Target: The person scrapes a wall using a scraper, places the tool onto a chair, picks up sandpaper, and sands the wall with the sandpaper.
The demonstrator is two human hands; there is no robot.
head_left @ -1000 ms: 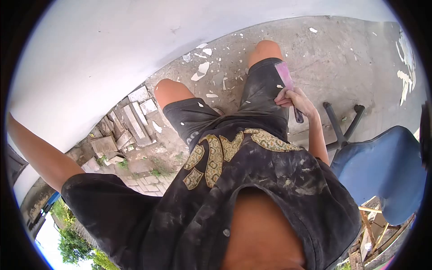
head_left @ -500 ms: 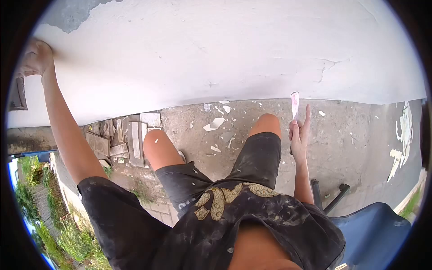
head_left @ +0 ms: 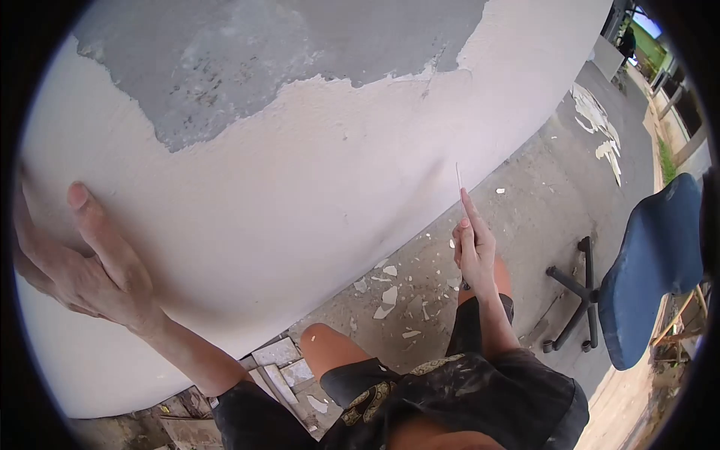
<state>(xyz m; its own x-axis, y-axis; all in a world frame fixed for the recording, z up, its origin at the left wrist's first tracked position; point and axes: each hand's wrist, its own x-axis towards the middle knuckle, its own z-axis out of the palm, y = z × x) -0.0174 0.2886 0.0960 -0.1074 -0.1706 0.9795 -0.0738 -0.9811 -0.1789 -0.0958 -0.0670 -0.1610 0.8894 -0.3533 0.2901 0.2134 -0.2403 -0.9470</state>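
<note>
My left hand (head_left: 101,266) lies against the white wall (head_left: 300,195) at the left, its fingers apart and nothing in it. My right hand (head_left: 477,251) grips a putty knife (head_left: 459,178) in front of the wall's lower edge. The thin blade shows almost edge-on and points up, with the index finger stretched along it; most of the handle is hidden in the fist. Whether the blade touches the wall I cannot tell. Above both hands a large grey patch (head_left: 217,67) shows where the white coat is gone, with a ragged border.
White flakes (head_left: 385,300) litter the concrete floor (head_left: 525,225) around my knees. Stacked boards or tiles (head_left: 277,352) lie at the wall's foot. To the right stands a blue office chair (head_left: 649,262) on a black wheeled base, with larger peeled pieces (head_left: 596,124) beyond it.
My view has tilted and turned, bringing the grey patch and the chair further into sight. The left hand now shows spread fingers on the wall; the putty knife has turned from broadside to edge-on.
</note>
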